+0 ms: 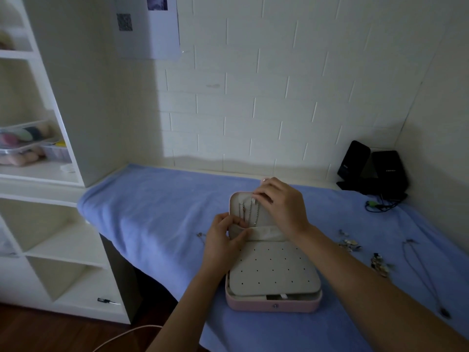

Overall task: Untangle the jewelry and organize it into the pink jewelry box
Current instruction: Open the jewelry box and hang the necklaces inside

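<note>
Chain (251,212) being hung in the lid (234,201) of the pink jewelry box (274,305): right hand (281,204) pinches its top, left hand (223,240) pinches the pocket (267,233) edge. Next, tuck the tail in; more jewelry (350,243) lies right of the box.

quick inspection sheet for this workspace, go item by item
surface: blue towel spread over the desk
job's things: pink jewelry box open with its lid up; chains hang in the lid; necklace and loose jewelry pieces lie on the towel to the box's right
clutter: two black speakers in the back right corner
grips: left hand pinches the lid pocket; right hand has curled fingers at the chains' top, hold unclear
cables: dark cable with a green plug by the speakers; pale cable on the floor
surroundings: white brick wall; white shelves on the left with plastic bins
</note>
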Demonstrator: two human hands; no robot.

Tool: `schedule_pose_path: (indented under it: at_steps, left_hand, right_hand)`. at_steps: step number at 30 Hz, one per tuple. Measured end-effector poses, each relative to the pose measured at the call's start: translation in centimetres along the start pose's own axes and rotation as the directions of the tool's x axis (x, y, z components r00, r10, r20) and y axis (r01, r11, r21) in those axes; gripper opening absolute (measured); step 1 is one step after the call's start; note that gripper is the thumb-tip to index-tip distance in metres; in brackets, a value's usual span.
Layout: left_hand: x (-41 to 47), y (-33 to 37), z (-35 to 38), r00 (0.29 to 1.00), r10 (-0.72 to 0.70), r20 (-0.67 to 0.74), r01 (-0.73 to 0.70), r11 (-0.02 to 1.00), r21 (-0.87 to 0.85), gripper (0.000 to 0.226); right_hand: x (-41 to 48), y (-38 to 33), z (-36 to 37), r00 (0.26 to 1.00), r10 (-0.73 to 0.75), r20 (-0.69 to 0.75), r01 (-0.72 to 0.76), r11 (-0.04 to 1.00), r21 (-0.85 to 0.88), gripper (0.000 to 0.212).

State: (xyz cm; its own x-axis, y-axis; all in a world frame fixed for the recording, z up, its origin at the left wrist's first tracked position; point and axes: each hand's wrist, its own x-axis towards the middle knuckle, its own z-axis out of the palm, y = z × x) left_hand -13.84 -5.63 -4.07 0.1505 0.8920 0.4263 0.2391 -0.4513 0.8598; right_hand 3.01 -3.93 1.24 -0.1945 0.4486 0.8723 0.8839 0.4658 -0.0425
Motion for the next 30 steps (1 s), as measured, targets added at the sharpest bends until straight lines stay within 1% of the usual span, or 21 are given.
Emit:
schedule_pose_path:
  at_steps: [5,9,12,14,16,23,25,27,28,30]
  left_hand:
    - [0.0,0.2,0.0,1.0,0.018,-0.009,-0.018,1.0,-0.004,0.02]
    - [0.0,0.1,0.0,1.0,0.027,-0.004,-0.027,1.0,-0.004,0.021]
    - [0.0,0.1,0.0,1.0,0.03,-0.002,-0.03,1.0,0.0,0.02]
    - [0.0,0.1,0.1,1.0,0.022,-0.005,-0.022,1.0,-0.007,0.02]
    - [0.0,0.1,0.1,1.0,0.019,-0.009,-0.019,1.0,-0.011,0.02]
    - [0.0,0.1,0.1,1.0,0.01,-0.02,-0.011,1.0,-0.02,0.015]
    - [0.0,0.1,0.1,1.0,0.009,-0.023,-0.009,1.0,-0.023,0.014]
    - [0.0,0.2,0.0,1.0,-0.001,-0.017,0.001,1.0,-0.015,0.013]
    - [0.0,0.2,0.0,1.0,-0.01,-0.011,0.01,1.0,-0.013,0.012]
    - [0.0,0.2,0.0,1.0,-0.019,-0.006,0.019,1.0,-0.012,0.012]
  right_hand:
    - [0.3,-0.2,-0.1,1.0,-0.003,-0.008,0.003,1.0,-0.008,0.018]
    - [-0.1,-0.1,-0.1,0.999,-0.047,-0.023,0.046,0.999,-0.028,0.018]
    - [-0.3,-0.1,-0.1,0.998,-0.054,-0.044,0.052,0.997,-0.051,0.016]
    - [-0.3,-0.1,0.0,0.997,-0.06,-0.048,0.055,0.994,-0.097,0.015]
    - [-0.4,0.0,0.1,0.998,-0.055,-0.043,0.05,0.991,-0.12,0.018]
    - [-0.9,-0.4,-0.6,1.0,0.009,0.019,-0.009,0.999,-0.038,0.021]
    - [-0.6,-1.0,-1.1,0.997,0.044,0.056,-0.044,0.999,0.011,0.02]
    - [-0.1,-1.8,-1.9,0.973,0.152,0.176,-0.165,0.985,0.058,0.014]
    - [0.2,-2.2,-2.4,0.936,0.222,0.273,-0.244,0.969,0.047,0.014]
    - [0.6,-2.6,-3.0,0.838,0.296,0.459,-0.334,0.942,0.003,0.02]
